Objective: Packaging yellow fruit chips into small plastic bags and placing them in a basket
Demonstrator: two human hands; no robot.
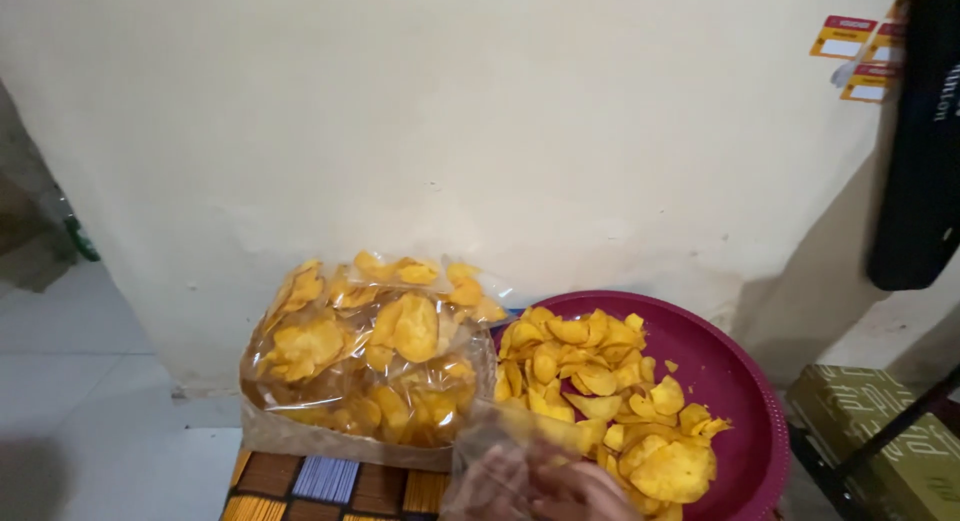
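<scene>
Both hands (545,489) meet at six o'clock, their grip pinching a thin, crinkly clear plastic bag (505,441). At three o'clock, curled yellow chips (600,391) heap on a round maroon tray (735,381). At ten o'clock, glossy filled chip packets (370,356) lean against the wall (480,131).

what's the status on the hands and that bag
Hands low in frame, blurred, together on a small clear plastic bag. Loose yellow chips heaped on round maroon tray. Filled clear chip bags stacked left, nothing blocking.
</scene>
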